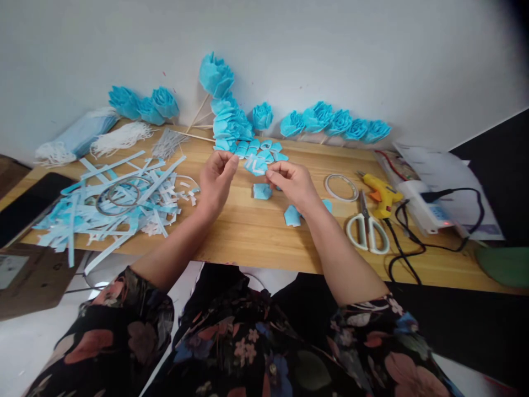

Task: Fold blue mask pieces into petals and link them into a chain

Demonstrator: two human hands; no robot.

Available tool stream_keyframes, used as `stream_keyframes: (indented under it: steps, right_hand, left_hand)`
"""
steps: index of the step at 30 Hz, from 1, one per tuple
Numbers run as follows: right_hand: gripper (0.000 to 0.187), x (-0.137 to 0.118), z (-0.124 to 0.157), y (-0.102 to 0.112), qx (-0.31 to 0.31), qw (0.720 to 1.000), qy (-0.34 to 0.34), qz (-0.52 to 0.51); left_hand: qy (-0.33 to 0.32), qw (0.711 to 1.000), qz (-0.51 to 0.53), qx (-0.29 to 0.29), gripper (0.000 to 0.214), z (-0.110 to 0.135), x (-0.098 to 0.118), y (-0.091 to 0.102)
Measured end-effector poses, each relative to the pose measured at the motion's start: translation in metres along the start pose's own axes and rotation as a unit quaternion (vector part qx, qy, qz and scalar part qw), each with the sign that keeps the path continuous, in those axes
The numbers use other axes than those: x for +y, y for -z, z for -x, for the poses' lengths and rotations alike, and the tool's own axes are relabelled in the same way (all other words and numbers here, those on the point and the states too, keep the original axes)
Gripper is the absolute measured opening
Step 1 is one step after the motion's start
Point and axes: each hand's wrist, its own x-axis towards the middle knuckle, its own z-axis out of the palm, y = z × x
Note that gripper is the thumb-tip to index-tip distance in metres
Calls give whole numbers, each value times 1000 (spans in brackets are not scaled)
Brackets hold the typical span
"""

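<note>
My right hand (pixel 292 184) is closed in a pinch at the edge of a light blue fabric petal (pixel 256 165) with pale strips on it. Facing it from the other side, my left hand (pixel 218 179) has thumb and forefinger pressed together; whatever they hold is too small to make out. Just beyond the hands lie several cut blue petals (pixel 264 146) and a stack of blue petals (pixel 226 129). A loose blue piece (pixel 262 191) rests on the wood between my hands, and another blue piece (pixel 292 216) lies beside my right forearm.
Left of me are a heap of blue and white strips (pixel 111 204), wire rings, face masks (pixel 78 135) and a phone (pixel 27 204). At right are a tape ring (pixel 341 187), scissors (pixel 367 229), a yellow glue gun (pixel 382 196) and a power strip (pixel 430 207). Blue fabric flowers (pixel 318 117) line the wall.
</note>
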Motion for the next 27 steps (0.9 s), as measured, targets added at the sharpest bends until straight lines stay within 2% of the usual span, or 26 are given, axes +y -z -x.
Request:
stream_keyframes:
  steps: [1,3,7,9,17,22,27]
  right_hand:
    - [22,1,0,-1,11,1000,3,3]
    - [23,2,-1,-2,23,1000,11,10]
    - [23,4,0,-5,27,999,35,27]
    - [21,5,1,-6,29,998,49,37]
    - [11,-2,5,-8,18,991,86,98]
    - [10,1,4,-9,17,988,113,108]
    - [10,2,4,-9,11,987,104,120]
  left_hand:
    - [-21,999,-31,5,26,2,2,-1]
    - [-46,995,-86,-21,25,6,5,-3]
    - [-53,987,-128,-81,9,11,1,-7]
    - [-52,986,-132,-84,3,10,-2,-8]
    - [-31,983,-148,-101,6,10,-5,-7]
    - [-39,983,-146,-108,6,10,-6,-8]
    - [-56,979,-159,-112,9,10,-7,-8]
